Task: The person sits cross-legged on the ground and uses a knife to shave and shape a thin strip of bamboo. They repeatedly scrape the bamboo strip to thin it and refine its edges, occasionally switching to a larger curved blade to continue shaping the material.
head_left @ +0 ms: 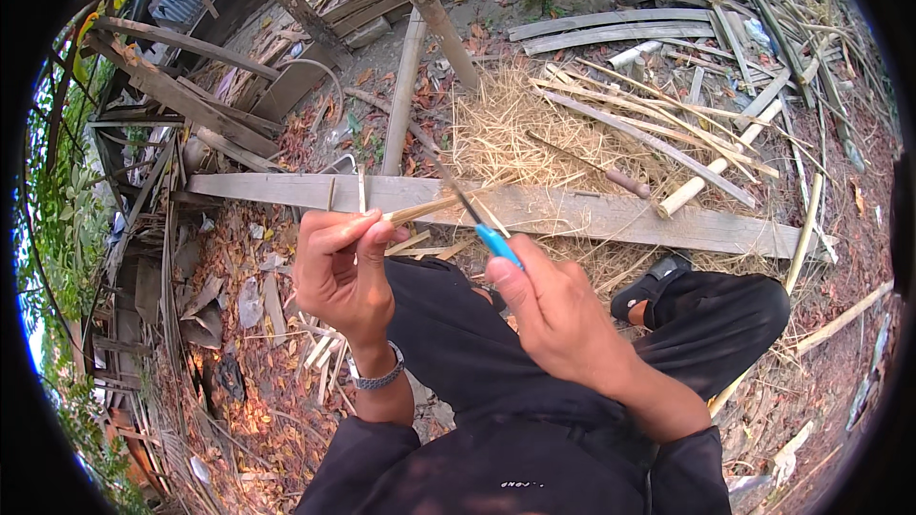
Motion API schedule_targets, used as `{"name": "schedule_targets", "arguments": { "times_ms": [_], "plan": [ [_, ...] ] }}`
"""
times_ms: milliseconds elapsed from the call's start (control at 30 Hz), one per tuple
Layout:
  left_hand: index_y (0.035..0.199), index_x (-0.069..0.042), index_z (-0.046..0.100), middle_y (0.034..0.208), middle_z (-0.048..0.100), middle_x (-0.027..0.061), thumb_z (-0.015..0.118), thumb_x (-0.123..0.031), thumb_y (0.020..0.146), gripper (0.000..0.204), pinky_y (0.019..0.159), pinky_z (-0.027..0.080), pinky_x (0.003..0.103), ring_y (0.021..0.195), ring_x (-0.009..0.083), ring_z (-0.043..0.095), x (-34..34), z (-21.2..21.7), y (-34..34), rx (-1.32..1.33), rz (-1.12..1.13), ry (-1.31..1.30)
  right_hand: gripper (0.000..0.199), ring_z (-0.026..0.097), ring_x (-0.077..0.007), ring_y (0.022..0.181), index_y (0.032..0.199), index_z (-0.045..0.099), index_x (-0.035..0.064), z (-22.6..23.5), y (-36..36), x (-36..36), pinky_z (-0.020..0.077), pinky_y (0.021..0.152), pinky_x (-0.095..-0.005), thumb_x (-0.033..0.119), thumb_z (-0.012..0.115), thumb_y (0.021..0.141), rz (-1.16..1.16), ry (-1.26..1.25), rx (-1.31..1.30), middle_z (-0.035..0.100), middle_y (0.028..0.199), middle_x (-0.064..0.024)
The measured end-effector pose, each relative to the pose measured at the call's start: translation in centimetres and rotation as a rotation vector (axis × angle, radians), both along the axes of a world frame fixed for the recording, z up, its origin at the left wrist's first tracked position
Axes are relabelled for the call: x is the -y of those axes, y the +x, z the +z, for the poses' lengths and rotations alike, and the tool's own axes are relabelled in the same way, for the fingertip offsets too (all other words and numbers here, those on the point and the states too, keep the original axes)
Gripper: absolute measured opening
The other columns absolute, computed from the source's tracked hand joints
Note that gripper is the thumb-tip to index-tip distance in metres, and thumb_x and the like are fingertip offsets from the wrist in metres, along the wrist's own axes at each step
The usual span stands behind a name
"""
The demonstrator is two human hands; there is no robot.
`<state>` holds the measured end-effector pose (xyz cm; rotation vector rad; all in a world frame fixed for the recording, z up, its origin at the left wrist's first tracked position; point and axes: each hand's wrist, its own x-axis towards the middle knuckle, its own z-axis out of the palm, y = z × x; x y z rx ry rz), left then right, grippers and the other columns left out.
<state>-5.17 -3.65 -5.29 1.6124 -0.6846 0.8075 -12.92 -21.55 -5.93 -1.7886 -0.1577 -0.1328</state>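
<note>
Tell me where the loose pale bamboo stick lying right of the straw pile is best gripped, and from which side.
Probably mid-length, from above. The bamboo stick lies flat and slanted on the ground, its lower end beside the grey plank, thin strips crossing its upper part. The round shaft suits fingers closing across its width. Both the left hand and right hand are occupied.

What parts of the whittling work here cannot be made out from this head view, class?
- Knife grip: the right hand covers most of the blue handle.
- Blade edge: too thin and dark to tell where it meets the bamboo strip.
- Strip's near end: hidden inside the left hand fingers.
- Sandal: partly behind the black trouser knee.
- Scene borders: cut off by the dark fisheye rim.
</note>
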Motion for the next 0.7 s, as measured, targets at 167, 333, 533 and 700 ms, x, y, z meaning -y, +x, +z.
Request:
{"name": "schedule_targets", "arguments": {
  "times_ms": [167,333,533,700],
  "plan": [
    [0.091,0.006,0.061,0.086,0.057,0.013,0.064,0.01,0.083,0.009,0.062,0.057,0.025,0.069,0.0175,0.065,-0.3,0.1,-0.4,-0.002,-0.001,0.017,0.023,0.055,-0.0414,0.048,0.09,0.046,-0.0013,0.8,0.0,-3.4,0.0404,0.042,-0.047,0.02,0.051,0.098,0.026,-0.031,0.097,0.052,0.052,-0.0209],
    [0.091,0.006,0.061,0.083,0.057,0.0121,0.065,0.011,0.082,0.011,0.061,0.056,0.025,0.069,0.0173,0.065,-0.8,-0.4,-0.5,0.021,0.039,0.065,0.022,0.058,-0.039,0.048,0.089,0.047,-0.0006,-2.8,1.2,-4.7,0.045,0.042,-0.0459,0.019,0.052,0.096,-0.107,-0.255,0.188,0.055,0.053,-0.0192],
    [0.09,0.007,0.06,0.084,0.056,0.0104,0.064,0.011,0.084,0.008,0.06,0.053,0.023,0.068,0.0169,0.065,0.0,0.8,0.3,0.024,0.033,0.06,0.031,0.063,-0.0426,0.058,0.093,0.055,-0.0034,-20.2,3.1,0.1,0.0506,0.053,-0.0504,0.026,0.047,0.098,-0.287,-0.647,-0.156,0.059,0.057,-0.0209],
    [0.093,0.007,0.057,0.09,0.055,0.0127,0.06,0.008,0.088,0.007,0.063,0.054,0.024,0.068,0.0177,0.065,-1.2,-0.5,0.3,-0.049,0.016,-0.012,0.037,0.064,-0.0422,0.064,0.093,0.055,-0.0048,-15.7,0.6,3.0,0.0481,0.057,-0.0499,0.03,0.044,0.1,-0.29,-0.457,-0.275,0.06,0.061,-0.0245]
  ]
}}
